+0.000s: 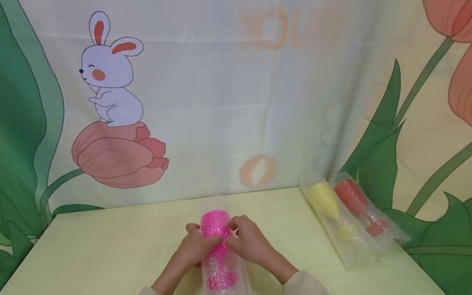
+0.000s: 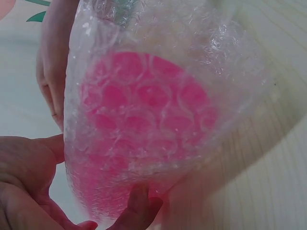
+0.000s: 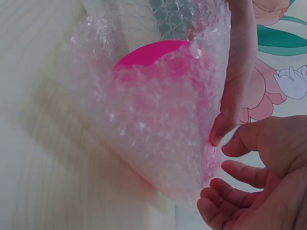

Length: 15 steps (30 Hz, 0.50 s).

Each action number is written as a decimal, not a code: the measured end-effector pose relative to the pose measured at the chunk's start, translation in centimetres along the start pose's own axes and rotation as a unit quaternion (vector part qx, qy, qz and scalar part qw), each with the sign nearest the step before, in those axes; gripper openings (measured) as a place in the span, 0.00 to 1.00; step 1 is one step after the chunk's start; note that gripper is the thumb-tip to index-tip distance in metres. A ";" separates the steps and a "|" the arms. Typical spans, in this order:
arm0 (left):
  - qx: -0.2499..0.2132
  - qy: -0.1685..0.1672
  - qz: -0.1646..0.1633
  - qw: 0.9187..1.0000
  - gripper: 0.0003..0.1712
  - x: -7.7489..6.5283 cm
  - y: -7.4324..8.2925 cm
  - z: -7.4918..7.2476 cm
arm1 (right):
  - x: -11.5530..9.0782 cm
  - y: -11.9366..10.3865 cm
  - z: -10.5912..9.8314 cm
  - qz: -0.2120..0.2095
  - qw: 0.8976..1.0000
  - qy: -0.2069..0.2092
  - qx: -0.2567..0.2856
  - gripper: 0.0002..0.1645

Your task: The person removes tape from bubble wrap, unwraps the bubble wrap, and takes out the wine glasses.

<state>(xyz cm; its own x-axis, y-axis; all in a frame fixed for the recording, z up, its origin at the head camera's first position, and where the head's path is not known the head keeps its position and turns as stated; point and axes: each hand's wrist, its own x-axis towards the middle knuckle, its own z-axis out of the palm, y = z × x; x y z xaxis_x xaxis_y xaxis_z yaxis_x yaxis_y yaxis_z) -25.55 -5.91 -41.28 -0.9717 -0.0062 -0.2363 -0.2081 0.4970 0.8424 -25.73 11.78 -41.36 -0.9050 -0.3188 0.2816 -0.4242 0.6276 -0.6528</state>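
Observation:
A bright pink goblet [image 1: 216, 222] in a clear bubble-wrap sleeve [image 2: 230, 62] is between both hands at the table's front middle. Its bowl points away from the person, its foot toward them. My left hand [image 1: 197, 246] grips the wrapped goblet from the left, thumb across the front near the stem. At the right side, my right hand [image 1: 250, 241] has loosely bent fingers, with fingertips [image 3: 228, 167] right at the sleeve's edge. The wrap partly blurs the goblet's shape. In the right wrist view, the bowl's pink rim shows at the sleeve's mouth.
At the right of the pale wooden table [image 1: 121, 241] lie a yellow goblet [image 1: 324, 198] and a red goblet [image 1: 352, 194], each in bubble wrap and side by side. Behind the table hangs a cloth backdrop [image 1: 206, 123] printed with a rabbit and flowers.

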 end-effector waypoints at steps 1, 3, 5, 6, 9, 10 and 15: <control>0.001 0.001 0.004 1.000 0.50 0.0 0.0 0.1 | 0.2 0.0 0.1 -0.004 1.000 0.008 -0.007 0.10; 0.004 0.002 0.009 1.000 0.52 0.1 0.0 0.2 | 0.6 0.1 0.4 -0.006 1.000 0.020 -0.018 0.08; 0.008 0.002 0.011 1.000 0.54 0.1 0.0 0.2 | 1.0 0.2 0.5 -0.007 0.999 0.029 -0.028 0.05; 0.010 0.002 0.013 1.000 0.54 0.2 0.0 0.2 | 1.2 0.2 0.6 -0.006 0.999 0.031 -0.032 0.04; 0.020 0.003 0.013 1.000 0.56 0.3 0.0 0.2 | 1.7 0.2 0.7 -0.003 0.999 0.032 -0.037 0.02; 0.023 0.004 0.014 1.000 0.56 0.3 0.0 0.2 | 1.8 0.2 0.7 -0.004 0.999 0.031 -0.038 0.02; 0.041 0.008 0.017 0.999 0.57 0.3 0.0 0.3 | 2.2 -0.2 0.8 -0.008 0.998 0.030 -0.053 0.03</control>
<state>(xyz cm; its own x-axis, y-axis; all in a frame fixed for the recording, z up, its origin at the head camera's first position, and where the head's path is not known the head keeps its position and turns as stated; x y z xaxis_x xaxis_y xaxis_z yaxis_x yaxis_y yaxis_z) -25.83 -5.67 -41.55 -0.9797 -0.0025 -0.2003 -0.1664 0.5671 0.8066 -27.64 10.34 -41.12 -0.8974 -0.2880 0.3342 -0.4359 0.6962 -0.5704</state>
